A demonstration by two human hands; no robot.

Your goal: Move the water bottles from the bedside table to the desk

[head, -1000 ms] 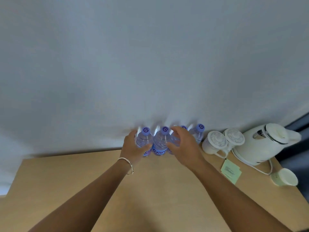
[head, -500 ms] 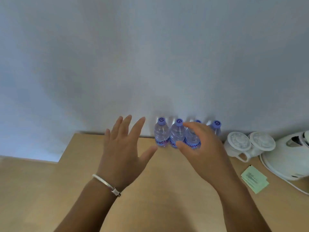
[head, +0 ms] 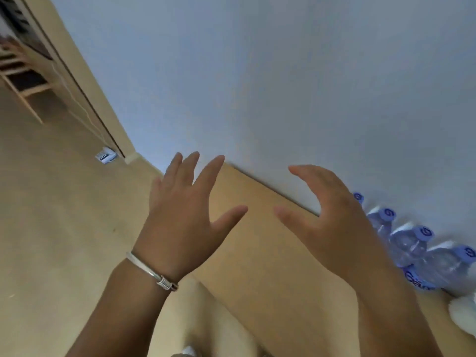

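Both your hands hang free above the worktop (head: 270, 253): the left hand (head: 180, 217) is spread with straight fingers, the right hand (head: 332, 222) loosely fanned, neither holding anything. The water bottles (head: 422, 251) stand in a row against the wall at the worktop's back edge, just right of your right hand. If more remain elsewhere, leave these undisturbed. Each blue cap carries a "G"-like mark; the label's lettering is blurred.
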